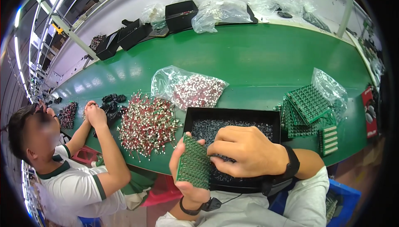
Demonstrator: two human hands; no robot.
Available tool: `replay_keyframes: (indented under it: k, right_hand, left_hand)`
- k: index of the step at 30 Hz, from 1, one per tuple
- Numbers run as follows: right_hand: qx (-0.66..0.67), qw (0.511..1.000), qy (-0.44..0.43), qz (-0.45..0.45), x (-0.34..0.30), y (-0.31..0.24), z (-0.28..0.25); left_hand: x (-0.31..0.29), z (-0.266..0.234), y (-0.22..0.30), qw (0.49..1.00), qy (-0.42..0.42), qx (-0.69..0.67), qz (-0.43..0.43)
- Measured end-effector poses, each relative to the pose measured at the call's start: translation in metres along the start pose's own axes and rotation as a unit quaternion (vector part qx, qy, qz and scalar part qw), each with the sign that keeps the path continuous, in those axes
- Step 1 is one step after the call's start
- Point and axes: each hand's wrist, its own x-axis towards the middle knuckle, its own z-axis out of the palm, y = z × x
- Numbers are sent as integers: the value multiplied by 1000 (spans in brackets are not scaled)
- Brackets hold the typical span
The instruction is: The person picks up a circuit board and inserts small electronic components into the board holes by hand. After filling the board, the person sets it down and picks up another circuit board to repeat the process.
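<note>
Green and gripped in the left hand [194,192], the circuit panel [194,163] was up at the left side of the black tray [232,113], the right hand [248,151] curled close beside it, its fingertips' hold impossible to tell!

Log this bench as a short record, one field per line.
Left hand: the person's left hand grips a green circuit board
Right hand: the right hand is at the board's right edge; anything pinched there is hidden
Below hands: black box of small dark parts
Left of box: loose pile of red-and-white wired parts
Right of box: stacked green boards
Table: green
Far edge: black boxes
Co-worker: at left, hands together
</note>
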Motion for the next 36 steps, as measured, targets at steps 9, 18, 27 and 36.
replay_keyframes:
  k: [9, 18, 27, 36]
  right_hand:
    - [97, 995, -18, -6, -5, 0, 10]
    - [82, 996, 16, 14, -6, -4, 11]
    - [75, 997, -2, -23, -4, -6, 8]
    - [144, 989, -14, 27, -9, -13, 16]
  left_hand:
    - [-1, -1, -2, 999, -12, -25, 38]
    - [-3, 1, -3, 998, -22, -49, 41]
    - [-3, 1, -1, 997, 28, -75, 11]
    - [-5, 0, -6, 997, -4, -22, 80]
